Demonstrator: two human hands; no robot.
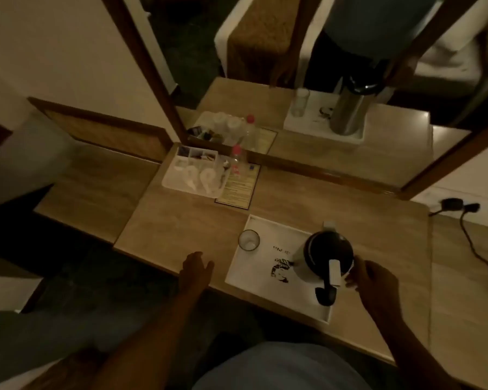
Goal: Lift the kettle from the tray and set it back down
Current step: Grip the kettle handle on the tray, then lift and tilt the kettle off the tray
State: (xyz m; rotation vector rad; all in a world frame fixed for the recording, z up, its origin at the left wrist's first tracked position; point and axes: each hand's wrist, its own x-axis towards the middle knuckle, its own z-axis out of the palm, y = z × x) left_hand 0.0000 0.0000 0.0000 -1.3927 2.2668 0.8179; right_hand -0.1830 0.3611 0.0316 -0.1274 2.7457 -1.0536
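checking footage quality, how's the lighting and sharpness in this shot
Head view: dim, warm light and soft throughout; the kettle reads as a dark mass on the white tray, the right hand beside it is blurred, and wide-angle bending curves the mirror frame.

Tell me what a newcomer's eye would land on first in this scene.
First, the black-lidded kettle standing on the white tray at the near right of the table, with the right hand beside its handle. Next, the empty glass at the tray's left corner and the left hand resting open at the table edge. Behind, a large mirror repeats the kettle and glass.
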